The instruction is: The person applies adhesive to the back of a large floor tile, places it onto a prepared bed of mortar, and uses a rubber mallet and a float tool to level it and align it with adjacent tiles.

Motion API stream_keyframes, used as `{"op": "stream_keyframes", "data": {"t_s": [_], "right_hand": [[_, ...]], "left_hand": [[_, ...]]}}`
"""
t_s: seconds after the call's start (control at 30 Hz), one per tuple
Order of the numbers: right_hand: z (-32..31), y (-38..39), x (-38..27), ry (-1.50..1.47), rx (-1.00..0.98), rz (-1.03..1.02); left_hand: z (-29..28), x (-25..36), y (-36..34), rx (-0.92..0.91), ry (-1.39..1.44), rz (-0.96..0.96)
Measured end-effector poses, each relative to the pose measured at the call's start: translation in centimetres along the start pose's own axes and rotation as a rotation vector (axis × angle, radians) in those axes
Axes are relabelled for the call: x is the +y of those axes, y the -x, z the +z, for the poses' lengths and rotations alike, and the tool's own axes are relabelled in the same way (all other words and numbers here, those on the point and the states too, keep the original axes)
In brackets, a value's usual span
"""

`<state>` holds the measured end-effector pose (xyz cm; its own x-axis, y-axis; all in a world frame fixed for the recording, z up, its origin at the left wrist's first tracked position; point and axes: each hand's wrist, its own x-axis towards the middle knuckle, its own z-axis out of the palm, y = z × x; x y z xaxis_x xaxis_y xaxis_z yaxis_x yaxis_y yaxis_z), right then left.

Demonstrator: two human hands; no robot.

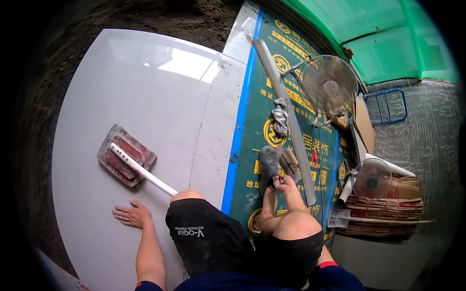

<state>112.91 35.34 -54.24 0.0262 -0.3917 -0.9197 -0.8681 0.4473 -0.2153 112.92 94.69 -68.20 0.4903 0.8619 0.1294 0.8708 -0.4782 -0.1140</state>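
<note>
My left hand [132,213] lies flat on a large glossy pale tile [116,82], fingers spread and nothing in them. Above it on the tile rests a tool with a square, dirty red-and-grey head [128,156] and a metal tube handle [150,179]. The handle's near end is hidden by my left knee. My right hand [285,183] reaches down past my right knee to the dark grey shoe [269,164] on my foot. Its fingers are closed at the shoe's heel edge.
Green printed floor film [247,165] borders the tile along blue tape [236,145]. A long metal straightedge [286,106], a grey rag [280,118], a standing fan [331,88], a smaller fan [372,179] and stacked cardboard [388,207] are at the right. Dark mortar [170,14] lies beyond.
</note>
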Motion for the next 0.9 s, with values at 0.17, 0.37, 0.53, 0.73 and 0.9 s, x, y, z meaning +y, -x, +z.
{"op": "stream_keyframes", "data": {"t_s": [0.17, 0.37, 0.53, 0.73, 0.9], "right_hand": [[3.7, -0.4, -5.4, -0.209, 0.123, -0.361], [7.3, 2.4, -10.9, 0.064, 0.223, -0.639], [9.7, 3.8, -12.6, 0.177, 0.194, -0.666], [10.4, 4.3, -12.1, 0.230, 0.168, -0.655], [9.4, 5.4, -11.6, 0.277, 0.167, -0.668]], "left_hand": [[-1.2, 0.2, -0.2, 0.006, 0.043, -0.013], [-2.4, 0.3, -0.5, -0.043, 0.085, -0.025], [-3.0, 0.3, -0.6, -0.072, 0.117, -0.026], [-3.4, 0.3, -0.6, -0.064, 0.128, -0.030], [-3.8, 0.3, -0.7, -0.070, 0.143, -0.019]]}}
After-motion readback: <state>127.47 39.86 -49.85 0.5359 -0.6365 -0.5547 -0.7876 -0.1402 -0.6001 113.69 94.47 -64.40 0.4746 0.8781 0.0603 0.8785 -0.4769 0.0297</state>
